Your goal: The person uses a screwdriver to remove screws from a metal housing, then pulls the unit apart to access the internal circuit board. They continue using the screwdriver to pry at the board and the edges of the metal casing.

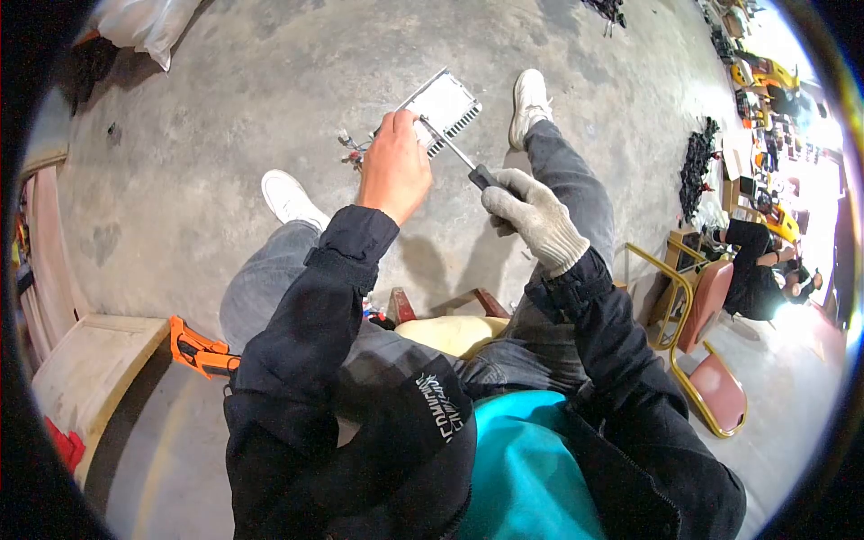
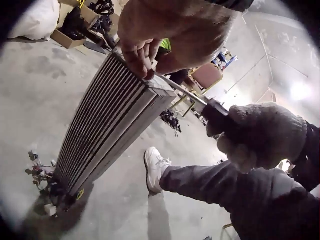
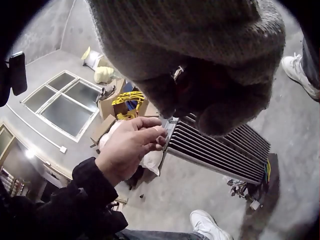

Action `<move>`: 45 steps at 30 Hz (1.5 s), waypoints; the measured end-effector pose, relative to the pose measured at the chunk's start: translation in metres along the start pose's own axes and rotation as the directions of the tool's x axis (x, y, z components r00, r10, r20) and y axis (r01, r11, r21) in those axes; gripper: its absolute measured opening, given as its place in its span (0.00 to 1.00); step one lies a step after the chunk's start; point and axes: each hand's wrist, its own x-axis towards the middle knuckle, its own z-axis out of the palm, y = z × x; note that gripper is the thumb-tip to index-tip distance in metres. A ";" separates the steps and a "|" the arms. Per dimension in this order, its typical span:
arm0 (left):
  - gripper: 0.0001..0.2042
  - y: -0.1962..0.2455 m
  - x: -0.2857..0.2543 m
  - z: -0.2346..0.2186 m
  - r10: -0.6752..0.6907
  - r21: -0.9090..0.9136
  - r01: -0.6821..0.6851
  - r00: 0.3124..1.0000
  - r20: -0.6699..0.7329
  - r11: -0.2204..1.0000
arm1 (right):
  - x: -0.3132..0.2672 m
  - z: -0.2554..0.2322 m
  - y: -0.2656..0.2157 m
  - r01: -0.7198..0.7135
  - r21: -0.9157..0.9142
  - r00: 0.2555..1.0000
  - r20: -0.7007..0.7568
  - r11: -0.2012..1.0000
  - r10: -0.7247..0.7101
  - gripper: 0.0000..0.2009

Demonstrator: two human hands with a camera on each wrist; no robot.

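Observation:
A finned metal unit (image 1: 450,103) with a pale flat face is held above the floor; wires with connectors (image 2: 42,175) hang from its far end. The bare left hand (image 1: 396,166) grips its near end, thumb and fingertips together at the edge (image 2: 145,62). In the gloved right hand (image 1: 535,216) is the dark handle of a screwdriver (image 1: 483,176), its metal shaft reaching to the unit's end beside the left fingertips. Whether the tip sits on a screw is hidden by the fingers.
Below the hands, a pale yellow seat (image 1: 450,333) lies between the legs. An orange tool (image 1: 200,349) stands left by a wooden bench (image 1: 99,360). Pink chairs (image 1: 711,301) and a seated person (image 1: 765,270) are at the right.

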 end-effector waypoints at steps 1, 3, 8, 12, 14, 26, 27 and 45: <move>0.15 -0.001 0.000 0.001 0.002 -0.009 -0.002 1.000 -0.005 1.000 | 0.001 -0.001 0.002 -0.002 0.020 1.000 0.011 1.000 0.002 0.21; 0.15 -0.002 0.000 0.002 0.002 -0.017 -0.003 1.000 -0.011 1.000 | 0.001 -0.002 0.002 -0.004 0.039 1.000 0.023 0.999 0.003 0.21; 0.17 -0.004 0.001 0.002 -0.010 -0.008 0.010 1.000 -0.014 1.000 | -0.005 -0.004 -0.005 -0.008 0.092 0.999 0.038 0.996 0.004 0.14; 0.18 0.000 0.000 0.001 -0.060 -0.005 0.060 0.998 -0.003 0.998 | -0.006 -0.006 -0.002 -0.003 0.109 0.999 0.046 0.994 -0.002 0.14; 0.18 -0.002 0.001 0.002 -0.068 -0.010 0.068 0.998 -0.014 0.998 | -0.006 -0.006 -0.003 -0.021 0.128 0.998 0.069 0.991 0.013 0.14; 0.14 -0.001 0.001 0.003 -0.070 0.037 0.071 0.997 -0.021 0.997 | -0.012 -0.011 -0.001 -0.062 0.134 0.991 0.122 0.989 0.046 0.14; 0.14 -0.001 0.001 0.003 -0.070 0.037 0.071 0.997 -0.021 0.997 | -0.012 -0.012 0.000 -0.062 0.134 0.992 0.121 0.989 0.046 0.14; 0.08 -0.001 0.002 0.003 -0.036 0.043 0.037 0.999 -0.022 0.998 | -0.015 -0.017 0.000 -0.048 0.168 0.990 0.140 0.985 0.024 0.16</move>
